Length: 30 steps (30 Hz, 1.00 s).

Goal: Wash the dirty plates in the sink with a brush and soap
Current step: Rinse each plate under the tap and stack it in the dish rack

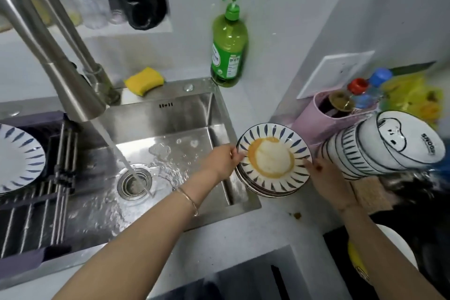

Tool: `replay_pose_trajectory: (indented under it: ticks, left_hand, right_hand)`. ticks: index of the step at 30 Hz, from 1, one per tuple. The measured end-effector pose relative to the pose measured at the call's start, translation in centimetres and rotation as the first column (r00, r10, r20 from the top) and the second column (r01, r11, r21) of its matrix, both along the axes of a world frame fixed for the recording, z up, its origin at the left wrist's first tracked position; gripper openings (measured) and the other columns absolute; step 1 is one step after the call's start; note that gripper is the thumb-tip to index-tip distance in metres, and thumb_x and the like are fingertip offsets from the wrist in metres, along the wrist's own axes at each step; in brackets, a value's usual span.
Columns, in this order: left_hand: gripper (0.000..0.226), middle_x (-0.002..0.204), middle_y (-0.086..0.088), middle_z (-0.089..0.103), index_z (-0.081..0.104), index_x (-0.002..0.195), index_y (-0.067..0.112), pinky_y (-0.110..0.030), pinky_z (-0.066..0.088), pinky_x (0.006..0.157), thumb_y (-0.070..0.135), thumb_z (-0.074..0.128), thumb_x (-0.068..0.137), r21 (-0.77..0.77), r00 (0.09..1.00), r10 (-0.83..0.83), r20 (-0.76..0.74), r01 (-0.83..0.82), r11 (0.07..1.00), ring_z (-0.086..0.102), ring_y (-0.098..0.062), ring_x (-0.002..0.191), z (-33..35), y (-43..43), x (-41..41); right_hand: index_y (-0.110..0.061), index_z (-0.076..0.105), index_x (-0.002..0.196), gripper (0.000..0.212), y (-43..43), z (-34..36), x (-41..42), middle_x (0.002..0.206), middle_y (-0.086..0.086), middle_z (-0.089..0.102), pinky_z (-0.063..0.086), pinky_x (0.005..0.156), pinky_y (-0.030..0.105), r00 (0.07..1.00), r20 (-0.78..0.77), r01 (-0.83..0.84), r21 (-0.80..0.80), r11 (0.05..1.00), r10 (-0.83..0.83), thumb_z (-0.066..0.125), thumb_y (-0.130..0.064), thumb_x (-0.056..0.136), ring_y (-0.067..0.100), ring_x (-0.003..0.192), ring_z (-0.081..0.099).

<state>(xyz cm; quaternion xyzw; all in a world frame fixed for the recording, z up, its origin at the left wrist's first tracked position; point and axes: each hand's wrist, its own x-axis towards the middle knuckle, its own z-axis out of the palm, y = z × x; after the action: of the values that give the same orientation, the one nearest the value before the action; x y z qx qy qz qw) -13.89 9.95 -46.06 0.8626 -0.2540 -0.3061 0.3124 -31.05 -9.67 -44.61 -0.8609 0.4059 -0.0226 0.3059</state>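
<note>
A dirty white plate point(274, 158) with blue dashes and an orange-yellow smear tops a stack of plates point(265, 191) on the counter right of the sink point(170, 117). My left hand point(220, 162) pinches the top plate's left rim. My right hand point(325, 179) grips its right rim. Water runs from the steel faucet point(60, 73) into the drain point(134, 184). A green soap bottle point(229, 44) stands behind the sink's right corner. A yellow sponge point(144, 80) lies on the sink's back ledge. No brush is visible.
A clean patterned plate point(17, 158) lies on the roll-up drying rack point(41, 202) over the sink's left side. Stacked bowls point(389, 146) stand right of the plates, with a pink holder point(323, 119) and bottles point(360, 95) behind. A food crumb point(297, 215) lies on the counter.
</note>
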Motion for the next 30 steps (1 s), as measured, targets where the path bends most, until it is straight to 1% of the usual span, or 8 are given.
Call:
replay_pose_trajectory:
  ticks: [6, 12, 15, 17, 20, 22, 26, 30]
  left_hand:
    - [0.039, 0.059, 0.003, 0.045, 0.038, 0.063, 0.020, -0.031, 0.033, 0.058, 0.030, 0.052, 0.098, 0.003, 0.999, -0.018, 0.033, 0.018, 1.000, 0.042, -0.018, 0.060, 0.5, -0.1, 0.3]
    - [0.035, 0.064, -0.005, 0.048, 0.040, 0.067, 0.015, -0.022, 0.035, 0.051, 0.022, 0.054, 0.098, -0.207, 0.991, 0.106, -0.078, -0.120, 0.971, 0.044, -0.016, 0.057, 0.9, 1.1, -0.3]
    - [0.030, 0.069, -0.011, 0.052, 0.046, 0.076, 0.002, -0.028, 0.052, 0.057, 0.019, 0.052, 0.100, -0.383, 0.949, 0.201, -0.243, -0.284, 0.879, 0.059, -0.015, 0.058, 1.6, 2.9, -0.5]
    - [0.029, 0.075, -0.012, 0.055, 0.048, 0.082, -0.002, -0.037, 0.057, 0.064, 0.021, 0.050, 0.101, -0.463, 0.909, 0.263, -0.324, -0.395, 0.793, 0.061, -0.019, 0.067, 2.1, 4.5, -0.3]
    - [0.031, 0.088, -0.007, 0.068, 0.055, 0.103, 0.004, -0.024, 0.055, 0.058, 0.034, 0.046, 0.102, -0.425, 0.780, 0.352, -0.518, -0.591, 0.685, 0.067, -0.014, 0.072, 2.9, 7.5, 0.5]
    - [0.035, 0.095, -0.003, 0.072, 0.055, 0.109, 0.013, -0.029, 0.057, 0.062, 0.045, 0.044, 0.100, -0.359, 0.696, 0.409, -0.590, -0.680, 0.640, 0.071, -0.016, 0.077, 2.5, 10.6, 1.6]
    - [0.039, 0.113, 0.001, 0.072, 0.059, 0.124, 0.029, -0.038, 0.057, 0.074, 0.050, 0.035, 0.102, -0.344, 0.690, 0.448, -0.569, -0.694, 0.633, 0.069, -0.023, 0.103, 1.0, 16.8, 3.6]
    - [0.038, 0.113, 0.001, 0.072, 0.060, 0.125, 0.029, -0.036, 0.055, 0.075, 0.047, 0.035, 0.102, -0.290, 0.637, 0.549, -0.541, -0.755, 0.588, 0.069, -0.021, 0.100, 0.5, 22.2, 4.7]
  right_hand:
    - [-0.014, 0.054, 0.069, 0.033, -0.2, 0.7, 0.2, 0.068, 0.009, 0.057, 0.040, 0.057, 0.031, 0.997, 0.073, -0.011, -0.010, 1.000, 0.012, 0.048, -0.027, 0.099, 0.026, 0.067, 0.054]
    - [0.000, 0.058, 0.094, 0.020, 0.8, 3.5, 1.3, 0.085, 0.007, 0.062, 0.052, 0.049, 0.016, 0.942, 0.285, 0.079, 0.318, 0.945, -0.175, 0.049, -0.017, 0.098, 0.012, 0.074, 0.061]
    - [-0.004, 0.054, 0.095, 0.015, 2.1, 4.0, 2.7, 0.084, 0.004, 0.062, 0.056, 0.069, 0.035, 0.912, 0.337, 0.099, 0.372, 0.923, -0.233, 0.053, -0.020, 0.096, 0.019, 0.080, 0.060]
    - [-0.011, 0.053, 0.102, 0.010, 3.5, 4.1, 4.1, 0.088, 0.001, 0.063, 0.053, 0.076, 0.038, 0.890, 0.369, 0.094, 0.425, 0.900, -0.267, 0.055, -0.018, 0.095, 0.023, 0.087, 0.062]
    - [-0.018, 0.055, 0.117, 0.022, 6.6, 3.9, 6.8, 0.100, 0.000, 0.064, 0.052, 0.073, 0.027, 0.886, 0.402, 0.011, 0.481, 0.877, -0.232, 0.053, -0.013, 0.096, 0.015, 0.089, 0.063]
    - [-0.019, 0.058, 0.114, 0.019, 9.4, 3.1, 9.0, 0.099, -0.003, 0.067, 0.052, 0.069, 0.024, 0.899, 0.390, -0.057, 0.555, 0.830, -0.199, 0.051, -0.014, 0.097, 0.008, 0.085, 0.064]
    - [-0.022, 0.062, 0.103, 0.020, 14.9, 1.1, 12.6, 0.089, -0.006, 0.073, 0.058, 0.065, 0.024, 0.915, 0.386, -0.182, 0.653, 0.735, -0.116, 0.048, -0.010, 0.099, 0.007, 0.076, 0.069]
    - [-0.020, 0.061, 0.103, 0.022, 20.0, -1.2, 16.0, 0.076, -0.014, 0.072, 0.057, 0.060, 0.024, 0.931, 0.360, -0.238, 0.724, 0.648, -0.060, 0.044, -0.006, 0.100, 0.003, 0.069, 0.068]
